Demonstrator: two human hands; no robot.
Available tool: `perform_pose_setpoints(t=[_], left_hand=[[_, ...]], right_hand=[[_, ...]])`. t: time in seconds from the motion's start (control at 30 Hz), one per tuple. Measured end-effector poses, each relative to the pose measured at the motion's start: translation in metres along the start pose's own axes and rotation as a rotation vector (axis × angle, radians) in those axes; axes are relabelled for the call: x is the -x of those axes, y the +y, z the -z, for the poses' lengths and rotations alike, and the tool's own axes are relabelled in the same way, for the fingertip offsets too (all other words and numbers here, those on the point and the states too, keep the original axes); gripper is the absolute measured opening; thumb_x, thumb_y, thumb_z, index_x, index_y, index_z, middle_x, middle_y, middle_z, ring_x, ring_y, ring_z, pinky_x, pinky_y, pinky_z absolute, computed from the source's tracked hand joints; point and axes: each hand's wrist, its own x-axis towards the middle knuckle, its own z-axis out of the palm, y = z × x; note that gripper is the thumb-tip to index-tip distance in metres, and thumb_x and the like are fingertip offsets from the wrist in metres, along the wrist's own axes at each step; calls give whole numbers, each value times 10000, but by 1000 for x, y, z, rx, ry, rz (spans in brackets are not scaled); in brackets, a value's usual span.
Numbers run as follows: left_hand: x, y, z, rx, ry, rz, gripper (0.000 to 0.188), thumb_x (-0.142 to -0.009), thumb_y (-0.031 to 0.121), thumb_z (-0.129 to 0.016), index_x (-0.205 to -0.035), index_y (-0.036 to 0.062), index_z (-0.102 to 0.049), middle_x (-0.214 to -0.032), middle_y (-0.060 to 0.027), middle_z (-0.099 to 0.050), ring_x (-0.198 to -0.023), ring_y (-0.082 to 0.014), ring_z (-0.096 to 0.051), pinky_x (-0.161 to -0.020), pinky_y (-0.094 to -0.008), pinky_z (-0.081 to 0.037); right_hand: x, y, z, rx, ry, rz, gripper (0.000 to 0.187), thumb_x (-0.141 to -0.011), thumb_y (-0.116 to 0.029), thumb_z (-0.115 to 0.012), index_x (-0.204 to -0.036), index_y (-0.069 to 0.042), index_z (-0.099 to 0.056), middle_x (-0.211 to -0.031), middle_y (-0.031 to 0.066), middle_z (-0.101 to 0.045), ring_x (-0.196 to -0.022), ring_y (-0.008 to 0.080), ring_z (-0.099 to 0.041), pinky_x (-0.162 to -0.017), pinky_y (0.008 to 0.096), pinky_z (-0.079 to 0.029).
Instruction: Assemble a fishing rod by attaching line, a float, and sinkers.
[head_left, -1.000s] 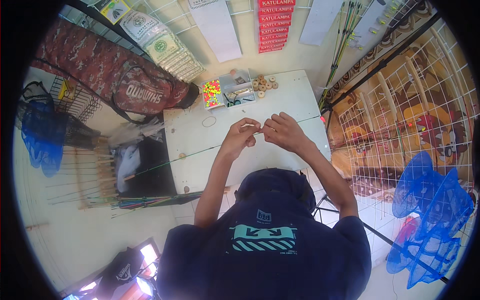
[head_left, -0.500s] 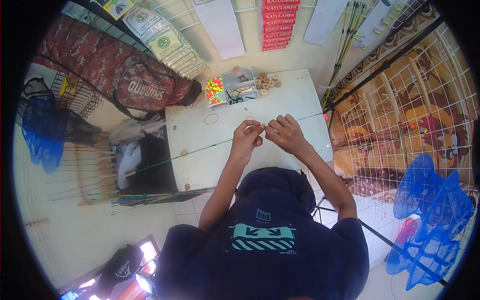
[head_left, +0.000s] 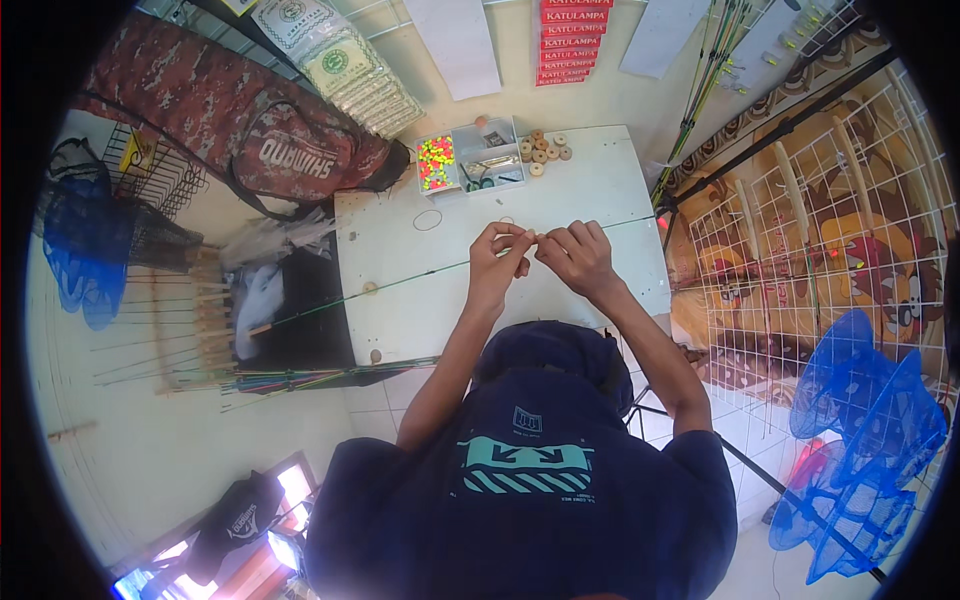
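Over the white tabletop (head_left: 420,335) my two hands meet, fingertips almost touching. The thumb and index finger of my left hand (head_left: 500,258) are pinched together. My right hand (head_left: 578,255) is closed too, fingers curled and thumb against them. A tiny pale bit shows between the fingertips, too small to name. A thin green fishing rod (head_left: 408,279) runs across the table, passing behind or through my hands and coming out on the right. Whether my fingers grip the rod itself is hidden. Beyond my hands lies a thin ring of line (head_left: 428,220).
A divided white tray (head_left: 508,170) with bright beads and small tools stands at the table's back, beside several cork rings (head_left: 547,152). A camouflage rod bag (head_left: 240,120) leans at left. Blue nets (head_left: 860,430) hang by the wire grid at right. Several thin rods (head_left: 330,377) lie along the near-left edge.
The view has shifted slightly, so the table and tray sit a little higher and to the right. My hands stay pinched together; the fingers have shifted only slightly.
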Motion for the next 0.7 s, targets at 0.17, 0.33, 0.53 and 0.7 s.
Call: perform_pose_setpoints(t=[0.17,0.33,0.53,0.7], left_hand=[[-3,3,0,9,-11,-13,213,-866,130,-704,-972,26,-551,-864,-144,-688,-540,-83,-447,-507,-218,-335],[-2,5,1,11,-22,-1,215,-862,110,-702,-983,24,-547,-865,-142,-687,-549,-79,-442,-507,-218,-332],[-5,3,3,37,-35,35,237,-847,68,-704,-1004,19,-535,-866,-145,-686,-566,-77,-438,-509,-223,-330],[-7,6,5,36,-53,34,247,-844,45,-694,-1022,15,-525,-870,-152,-690,-569,-76,-432,-510,-223,-329]], right_hand=[[2,-1,0,4,22,-1,103,-744,-162,-703,-788,-115,-622,-773,-20,-575,-634,140,-469,-553,301,-324],[4,-1,-1,22,23,-9,117,-752,-184,-703,-808,-116,-626,-782,-18,-580,-633,142,-473,-550,302,-323],[2,-1,0,14,28,-12,117,-753,-174,-703,-816,-111,-627,-781,-16,-579,-635,145,-477,-546,304,-325],[3,0,-1,20,35,-9,116,-750,-162,-704,-820,-110,-627,-778,-15,-577,-636,146,-476,-547,306,-327]])
